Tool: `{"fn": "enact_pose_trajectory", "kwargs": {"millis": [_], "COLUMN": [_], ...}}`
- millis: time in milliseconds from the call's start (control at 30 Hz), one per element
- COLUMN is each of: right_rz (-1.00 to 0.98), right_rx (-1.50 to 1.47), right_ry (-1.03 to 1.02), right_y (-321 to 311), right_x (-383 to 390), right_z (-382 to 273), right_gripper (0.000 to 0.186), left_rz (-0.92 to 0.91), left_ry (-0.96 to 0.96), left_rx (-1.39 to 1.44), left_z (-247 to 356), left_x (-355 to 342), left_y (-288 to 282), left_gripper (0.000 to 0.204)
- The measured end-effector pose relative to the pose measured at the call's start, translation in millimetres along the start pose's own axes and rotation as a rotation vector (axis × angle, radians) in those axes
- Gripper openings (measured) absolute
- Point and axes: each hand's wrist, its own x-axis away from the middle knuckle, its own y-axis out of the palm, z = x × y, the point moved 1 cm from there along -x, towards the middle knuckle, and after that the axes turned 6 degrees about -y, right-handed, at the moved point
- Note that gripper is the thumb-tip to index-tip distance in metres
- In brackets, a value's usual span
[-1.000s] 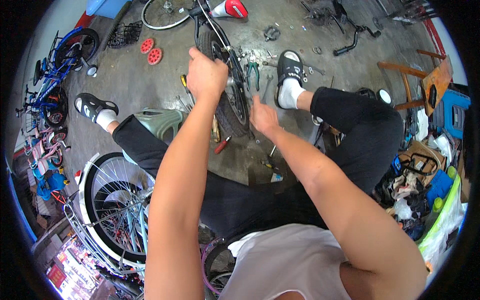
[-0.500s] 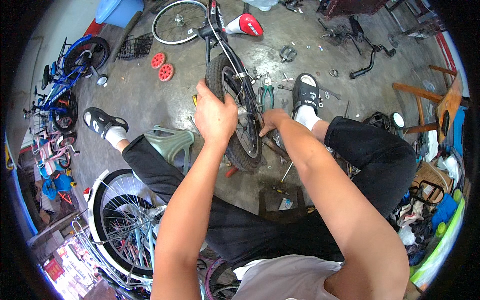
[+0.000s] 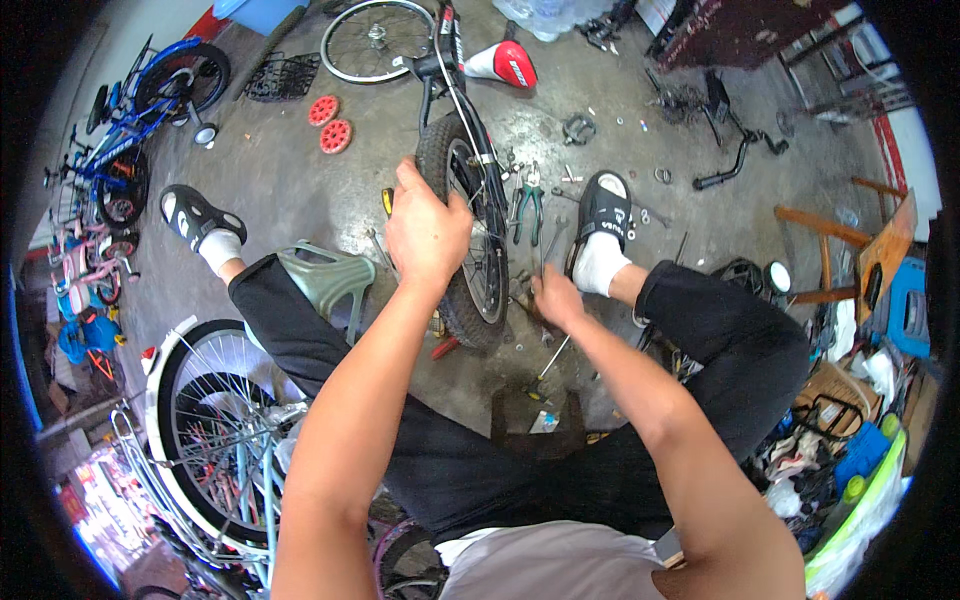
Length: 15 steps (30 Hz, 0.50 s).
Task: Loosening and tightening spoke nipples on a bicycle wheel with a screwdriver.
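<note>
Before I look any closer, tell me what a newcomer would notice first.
The bike tire near the middle, gripped by the left hand, draws the eye first. Next come the red-and-white seat near the top edge and the two red wheels on the floor, up and left of the tire.

White top (image 3: 545,555), black trousers (image 3: 735,325)

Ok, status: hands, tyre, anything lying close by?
Left hand gripping tyre. Right hand off tyre, hold unclear. Pliers on floor beside tyre.

Grey floor (image 3: 280,170) bears pliers (image 3: 529,186), red wheels (image 3: 336,136), probably a pedal (image 3: 579,129).
</note>
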Motion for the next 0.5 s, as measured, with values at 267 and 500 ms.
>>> {"fn": "enact_pose_trajectory", "kwargs": {"millis": [267, 500], "right_rz": [0.008, -0.191], "right_rx": [-0.072, -0.067], "right_ry": [0.008, 0.052], "right_y": [-76.8, -116.1], "right_x": [54.5, 40.0], "right_z": [-82.3, -132.5], "right_gripper": [0.041, 0.043], "left_rz": [-0.019, -0.026], "left_ry": [-0.028, -0.038], "left_rx": [-0.018, -0.003], "left_z": [5.2, 8.5], "left_x": [-0.4, 3.7], "left_y": [-6.5, -4.4], "left_gripper": [0.066, 0.066]}}
